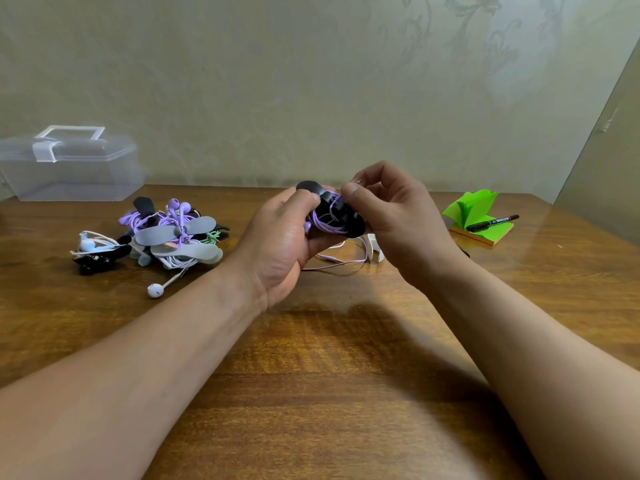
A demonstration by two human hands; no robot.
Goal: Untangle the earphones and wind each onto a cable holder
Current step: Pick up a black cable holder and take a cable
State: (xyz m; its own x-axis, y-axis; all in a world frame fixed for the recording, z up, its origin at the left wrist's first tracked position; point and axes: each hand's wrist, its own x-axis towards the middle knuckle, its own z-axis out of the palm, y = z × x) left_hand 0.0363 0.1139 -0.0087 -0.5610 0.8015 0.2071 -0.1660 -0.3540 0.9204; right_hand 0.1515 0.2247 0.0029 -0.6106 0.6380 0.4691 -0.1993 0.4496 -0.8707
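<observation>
The left hand (280, 237) grips the black holder (348, 220), whose long axis runs far-left to near-right. The right hand (388, 216) pinches the purple cable (327, 221) wound on it. A loose tail (332, 262) lies on the tabletop (311, 375) just beneath, nearer the right hand.

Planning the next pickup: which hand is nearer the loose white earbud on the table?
Left. The left hand, holding the black holder, is right of the white earbud and farther back; the right hand, pinching the purple cord, is even farther right, nearer the green notepad.
</observation>
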